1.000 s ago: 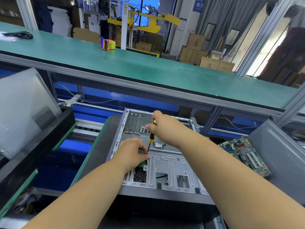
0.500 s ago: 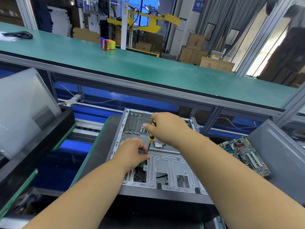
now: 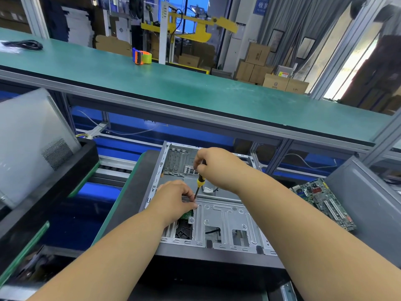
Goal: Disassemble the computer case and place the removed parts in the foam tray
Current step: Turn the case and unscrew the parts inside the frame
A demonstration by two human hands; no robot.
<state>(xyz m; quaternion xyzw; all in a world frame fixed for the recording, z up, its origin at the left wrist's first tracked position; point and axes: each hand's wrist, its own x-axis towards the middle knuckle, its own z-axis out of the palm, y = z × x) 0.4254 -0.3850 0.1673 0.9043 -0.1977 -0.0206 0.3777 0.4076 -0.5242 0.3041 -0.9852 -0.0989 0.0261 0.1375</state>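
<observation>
An open grey computer case [image 3: 225, 222] lies flat in front of me, its metal drive bracket facing up. My right hand [image 3: 217, 166] is shut on a yellow and black screwdriver [image 3: 199, 184], held nearly upright with its tip down at the bracket's left edge. My left hand [image 3: 175, 199] rests on that edge beside the tip, fingers curled over a small green board [image 3: 188, 215]; what it pinches is hidden. A removed green motherboard [image 3: 323, 203] lies at the right, on a grey panel [image 3: 366, 205].
A black foam tray [image 3: 43, 187] at the left holds a leaning silver side panel [image 3: 28, 140]. A green shelf [image 3: 195, 90] spans overhead with a tape dispenser [image 3: 142, 56] and a black cable [image 3: 26, 44]. A white connector [image 3: 207, 189] lies inside the case.
My right hand has turned on the screwdriver handle and shifted slightly left; the tip stays at the same spot. My left hand has not moved.
</observation>
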